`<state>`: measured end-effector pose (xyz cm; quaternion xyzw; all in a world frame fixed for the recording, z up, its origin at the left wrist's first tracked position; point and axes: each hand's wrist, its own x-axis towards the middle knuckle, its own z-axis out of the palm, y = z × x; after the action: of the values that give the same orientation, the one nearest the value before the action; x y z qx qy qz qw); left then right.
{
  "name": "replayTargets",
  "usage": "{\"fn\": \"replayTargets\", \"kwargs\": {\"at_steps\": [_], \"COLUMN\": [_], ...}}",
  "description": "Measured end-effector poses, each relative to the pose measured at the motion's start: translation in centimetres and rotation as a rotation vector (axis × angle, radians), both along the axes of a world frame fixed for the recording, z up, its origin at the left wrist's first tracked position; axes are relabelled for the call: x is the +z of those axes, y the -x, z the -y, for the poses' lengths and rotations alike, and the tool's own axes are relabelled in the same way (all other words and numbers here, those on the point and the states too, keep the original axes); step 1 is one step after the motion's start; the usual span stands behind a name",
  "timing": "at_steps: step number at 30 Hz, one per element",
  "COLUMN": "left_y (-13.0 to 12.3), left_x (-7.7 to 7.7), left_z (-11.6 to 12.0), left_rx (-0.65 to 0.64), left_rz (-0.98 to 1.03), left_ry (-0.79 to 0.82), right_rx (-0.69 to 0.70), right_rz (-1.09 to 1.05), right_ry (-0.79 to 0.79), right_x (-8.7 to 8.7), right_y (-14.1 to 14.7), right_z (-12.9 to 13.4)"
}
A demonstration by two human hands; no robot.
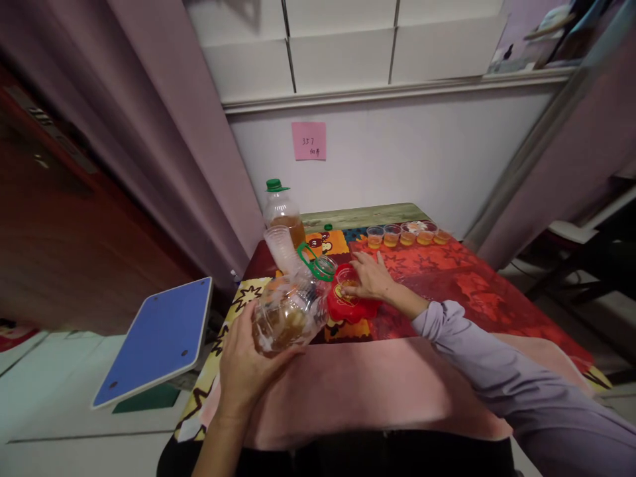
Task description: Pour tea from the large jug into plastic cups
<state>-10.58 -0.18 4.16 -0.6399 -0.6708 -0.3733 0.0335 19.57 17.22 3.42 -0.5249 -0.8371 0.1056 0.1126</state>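
My left hand point(244, 358) is wrapped around a clear plastic jug point(288, 318) with a little amber liquid inside. The jug lies tilted, its mouth and green handle ring point(313, 264) pointing up and right, beside a small clear plastic cup point(345, 283). That cup stands over a red scalloped plate point(342, 313). At the cup's right side is my right hand point(371, 277), thumb against it and the other fingers spread out behind. Just beyond the jug, a stack of clear plastic cups point(279, 248) leans to the left.
A second jug point(283, 215) with a green cap and amber liquid stands at the back left. Near it lies a small green cap point(328, 227). Several filled cups point(407, 239) line the back right. A blue-topped stool point(156, 341) is left of the table.
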Motion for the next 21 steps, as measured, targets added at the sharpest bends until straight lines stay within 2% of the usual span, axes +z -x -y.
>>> {"fn": "replayTargets", "kwargs": {"at_steps": [7,12,17,21], "left_y": [0.0,-0.1,0.0,0.2], "left_x": [0.0,0.0,-0.1,-0.3], "left_z": [0.0,-0.1,-0.1,-0.1], "left_rx": [0.014,0.017,0.024,0.025], "left_rz": [0.031,0.008,0.015,0.013], "left_ry": [0.003,0.001,0.027,0.016], "right_rx": [0.054,0.039,-0.107,-0.203], "right_rz": [-0.031,-0.102,-0.084,-0.017], "right_ry": [-0.018,-0.048,-0.114,-0.176], "right_x": [0.5,3.1,6.0,6.2], "right_y": [0.2,-0.5,-2.2,-3.1], "right_z": [-0.1,-1.3,-6.4,-11.6]}}
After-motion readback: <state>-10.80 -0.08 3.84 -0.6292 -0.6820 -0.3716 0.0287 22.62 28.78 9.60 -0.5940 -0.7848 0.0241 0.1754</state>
